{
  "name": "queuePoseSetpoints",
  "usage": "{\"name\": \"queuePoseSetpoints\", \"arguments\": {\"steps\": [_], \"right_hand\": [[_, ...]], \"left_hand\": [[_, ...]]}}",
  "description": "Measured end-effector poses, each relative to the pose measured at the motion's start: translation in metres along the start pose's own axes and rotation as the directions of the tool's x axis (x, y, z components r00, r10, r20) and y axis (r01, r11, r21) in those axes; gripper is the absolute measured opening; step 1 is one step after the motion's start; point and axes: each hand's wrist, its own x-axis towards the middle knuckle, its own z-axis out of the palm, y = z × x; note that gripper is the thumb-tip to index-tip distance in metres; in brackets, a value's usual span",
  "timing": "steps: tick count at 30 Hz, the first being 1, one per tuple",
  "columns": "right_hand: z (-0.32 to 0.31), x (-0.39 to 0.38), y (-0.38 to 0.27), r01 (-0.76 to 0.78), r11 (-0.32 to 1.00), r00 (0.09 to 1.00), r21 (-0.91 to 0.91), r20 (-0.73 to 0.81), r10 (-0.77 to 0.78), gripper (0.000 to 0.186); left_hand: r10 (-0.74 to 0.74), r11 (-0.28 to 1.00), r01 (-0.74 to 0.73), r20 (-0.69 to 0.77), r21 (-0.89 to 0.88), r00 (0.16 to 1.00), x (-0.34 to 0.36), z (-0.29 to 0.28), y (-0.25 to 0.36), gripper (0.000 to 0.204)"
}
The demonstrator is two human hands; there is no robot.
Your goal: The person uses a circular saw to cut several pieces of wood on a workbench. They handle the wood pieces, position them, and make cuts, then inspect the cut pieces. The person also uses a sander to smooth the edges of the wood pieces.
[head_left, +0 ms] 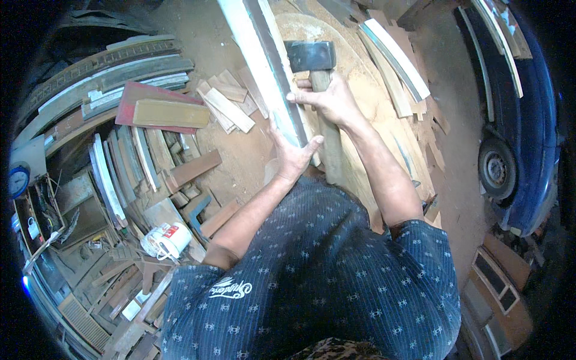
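A long wooden board (264, 66), white on one face with a dark stripe along its edge, slants up and away from me. My left hand (290, 153) grips its near end, thumb on the right side. My right hand (330, 102) reaches over the axe handle, its thumb and a finger at the board's right edge; some of its fingers are hidden. The axe (310, 55) has a black head and a wooden handle, which runs beneath my right hand. Under it is a wide, pale wooden work surface (375, 162).
Several short offcuts (231, 99) lie beyond my left hand. Stacked planks (129, 78) fill the left, with a white bucket (171, 240) among scrap wood. Long strips (396, 60) lie at the far right of the work surface. A blue car (528, 120) stands along the right side.
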Motion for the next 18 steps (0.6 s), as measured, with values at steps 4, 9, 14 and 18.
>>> {"name": "queuePoseSetpoints", "arguments": {"steps": [4,9,14,18], "right_hand": [[-0.005,-0.005,0.000,0.158,0.949,0.986,-0.274,0.094,-0.137,0.058],[-0.014,-0.030,0.013,0.255,0.891,0.967,-0.377,0.124,-0.224,0.059],[-0.024,-0.051,0.035,0.219,0.830,0.974,-0.514,0.166,-0.154,0.041],[-0.054,-0.066,0.071,0.150,0.685,0.982,-0.713,0.028,-0.186,0.030]], "left_hand": [[0.130,0.991,-0.126,0.093,-0.052,0.987,0.008,-0.016,0.017,0.124],[0.121,0.976,-0.177,-0.353,-0.130,0.928,0.108,-0.113,0.051,0.120],[-0.001,0.999,0.000,-0.037,-0.033,0.999,0.153,-0.196,0.059,0.058],[-0.037,0.992,0.026,0.087,0.123,0.996,0.081,-0.201,0.054,0.044]]}}
